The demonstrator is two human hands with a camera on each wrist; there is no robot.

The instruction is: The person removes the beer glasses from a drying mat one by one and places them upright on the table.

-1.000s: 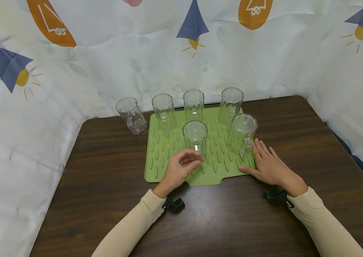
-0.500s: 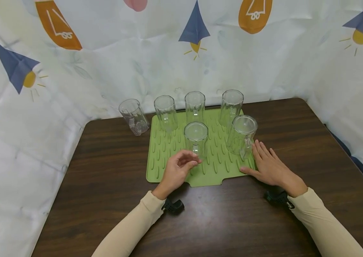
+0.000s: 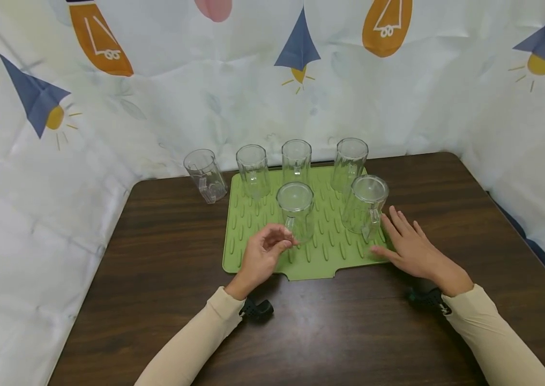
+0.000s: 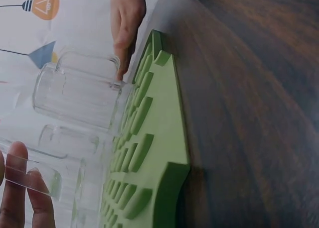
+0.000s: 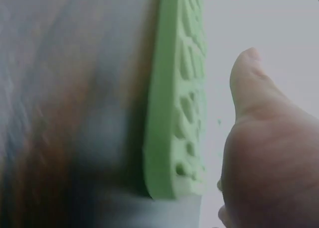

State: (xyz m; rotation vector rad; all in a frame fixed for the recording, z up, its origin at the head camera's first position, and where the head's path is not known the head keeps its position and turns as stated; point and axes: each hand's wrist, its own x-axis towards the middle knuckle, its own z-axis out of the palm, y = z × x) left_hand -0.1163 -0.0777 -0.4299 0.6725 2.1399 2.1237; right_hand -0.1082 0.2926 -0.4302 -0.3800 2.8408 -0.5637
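Observation:
A clear glass mug [image 3: 296, 198] stands base-up at the front middle of the green ridged mat [image 3: 248, 260]. My left hand [image 3: 259, 257] holds its handle between curled fingers and thumb; in the left wrist view, the fingertips [image 4: 17, 161] show behind the clear handle. Another base-up glass mug [image 3: 366, 203] stands at the mat's right side, its handle toward the front. Beside it, my right hand [image 3: 414, 249] is spread with straight fingers over the mat's right edge and holds nothing. In the right wrist view, its thumb [image 5: 254, 83] points up, apart from the mat.
Along the mat's back stand a left glass mug [image 3: 254, 171], a middle one [image 3: 296, 161] and a right one [image 3: 349, 163]. One more glass mug [image 3: 207, 177] stands off the mat, on the dark wooden table [image 3: 156, 241]. A printed white curtain [image 3: 204, 91] hangs behind.
The front middle mug's handle has swung to the left with my left hand. My right hand has shifted slightly right, away from the mat's edge. The head view has tilted slightly.

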